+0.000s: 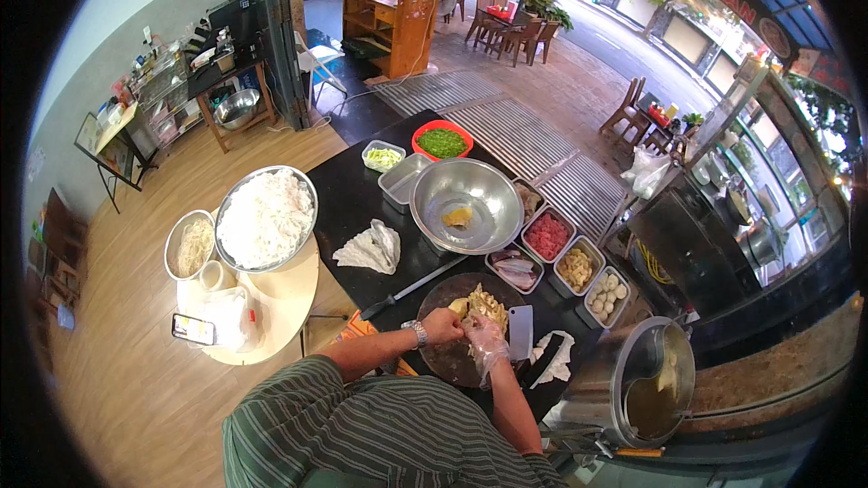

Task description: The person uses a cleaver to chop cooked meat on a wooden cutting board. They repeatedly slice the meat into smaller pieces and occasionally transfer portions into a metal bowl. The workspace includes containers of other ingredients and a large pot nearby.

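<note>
Both hands meet over a round dark chopping board (441,295) heaped with pale yellow chopped meat (489,303). My left hand (442,327), bare with a metal watch at the wrist, has its fingers curled against those of my right hand (485,335), which wears a clear plastic glove. What lies between the fingertips is too small to tell. A cleaver blade (521,332) lies at the board's right edge, beside a white cloth (557,364) with a dark-handled knife on it. Beyond the board stands a large steel bowl (434,179) with one yellow piece (458,217) inside.
A honing steel (413,290) and a crumpled cloth (371,247) lie left of the board. Trays of red minced meat (548,236), yellow pieces (576,268) and meatballs (606,298) line the right. A large steel pot (618,379) stands at right, a bowl of white noodles (266,218) at left.
</note>
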Demonstrator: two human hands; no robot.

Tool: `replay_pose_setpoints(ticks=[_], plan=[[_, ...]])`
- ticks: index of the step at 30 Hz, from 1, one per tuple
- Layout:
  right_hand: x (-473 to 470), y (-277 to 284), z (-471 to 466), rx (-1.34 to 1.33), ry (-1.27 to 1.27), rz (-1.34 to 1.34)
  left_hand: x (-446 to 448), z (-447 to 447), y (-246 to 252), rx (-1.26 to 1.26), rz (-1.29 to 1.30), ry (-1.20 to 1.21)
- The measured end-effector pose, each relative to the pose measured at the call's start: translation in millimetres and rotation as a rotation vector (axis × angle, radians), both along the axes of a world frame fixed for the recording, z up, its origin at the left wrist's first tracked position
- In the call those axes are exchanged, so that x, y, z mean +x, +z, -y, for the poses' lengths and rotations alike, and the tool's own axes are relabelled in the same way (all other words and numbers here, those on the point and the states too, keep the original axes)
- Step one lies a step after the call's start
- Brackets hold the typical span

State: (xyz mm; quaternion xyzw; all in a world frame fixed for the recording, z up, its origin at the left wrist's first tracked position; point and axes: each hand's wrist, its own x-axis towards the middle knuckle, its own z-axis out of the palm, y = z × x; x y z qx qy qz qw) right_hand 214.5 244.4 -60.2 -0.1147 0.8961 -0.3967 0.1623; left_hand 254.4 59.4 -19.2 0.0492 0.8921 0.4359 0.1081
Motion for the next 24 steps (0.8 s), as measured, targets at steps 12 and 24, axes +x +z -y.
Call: replay_pose_setpoints(ticks=[12,24], plan=[[14,87,20,0.125,0.203,0.127,17,12,2,0.000,-0.035,-0.006],[22,92,35,0.123,0.108,0.007,27,12,21,-0.054,-0.142,-0.039]])
